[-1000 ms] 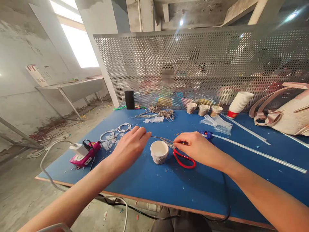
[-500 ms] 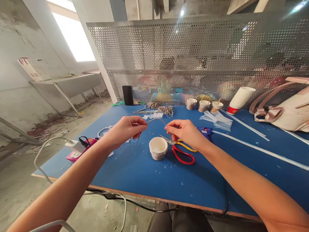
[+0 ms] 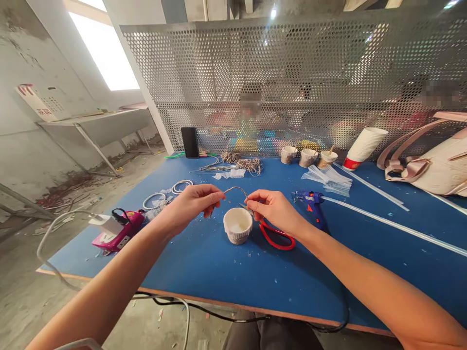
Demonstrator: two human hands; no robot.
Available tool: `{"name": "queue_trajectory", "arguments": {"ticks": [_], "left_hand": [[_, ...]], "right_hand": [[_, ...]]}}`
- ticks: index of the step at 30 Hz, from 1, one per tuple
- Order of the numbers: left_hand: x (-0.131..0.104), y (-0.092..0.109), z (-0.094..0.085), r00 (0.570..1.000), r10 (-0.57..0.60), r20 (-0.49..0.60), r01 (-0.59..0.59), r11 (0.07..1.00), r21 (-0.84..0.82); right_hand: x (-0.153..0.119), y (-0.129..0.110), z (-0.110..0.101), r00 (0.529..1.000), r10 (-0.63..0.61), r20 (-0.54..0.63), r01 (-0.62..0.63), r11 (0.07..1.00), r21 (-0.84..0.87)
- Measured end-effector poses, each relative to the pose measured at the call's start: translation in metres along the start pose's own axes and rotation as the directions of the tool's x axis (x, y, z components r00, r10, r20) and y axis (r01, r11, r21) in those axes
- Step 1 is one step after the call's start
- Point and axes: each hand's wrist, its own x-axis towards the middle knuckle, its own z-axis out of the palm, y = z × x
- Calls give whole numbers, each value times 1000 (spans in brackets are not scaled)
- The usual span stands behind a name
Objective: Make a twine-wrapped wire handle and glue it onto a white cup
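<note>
A short piece of twisted cord (image 3: 236, 188) arches between my two hands, just beyond a small white cup (image 3: 238, 226). My left hand (image 3: 202, 198) pinches one end of it, and a bit of cord sticks out below those fingers. My right hand (image 3: 268, 206) pinches the other end, to the right of the cup's rim. The cup stands upright on the blue table, with a ribbed, cord-like band around its outside. Under my right hand lie scissors with red handles (image 3: 277, 238), their blades partly hidden by the fingers.
A blue glue gun (image 3: 312, 201) with a long clear stick lies at right. Behind are cord bundles (image 3: 251, 166), a black phone (image 3: 190, 142), wrapped cups (image 3: 308, 158), clear strips (image 3: 328, 180) and stacked paper cups (image 3: 366, 148). A pink power strip (image 3: 120, 233) and white rings (image 3: 153, 200) sit left.
Both hands have come down slightly toward the cup, still holding the cord. The right hand now covers more of the scissors. The view has shifted a little.
</note>
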Motion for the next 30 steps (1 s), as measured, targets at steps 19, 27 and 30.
{"name": "queue_trajectory", "arguments": {"ticks": [19, 27, 30], "left_hand": [[-7, 7, 19, 993, -1, 121, -2, 1000, 29], [-10, 4, 20, 994, -9, 109, 13, 999, -35], [-11, 4, 21, 995, -19, 98, 27, 997, -77]], "right_hand": [[-7, -16, 2, 441, -795, 418, 484, -182, -856], [-7, -16, 4, 582, -755, 303, 522, 60, -851], [-7, -16, 4, 565, -773, 287, 557, 101, -824]]}}
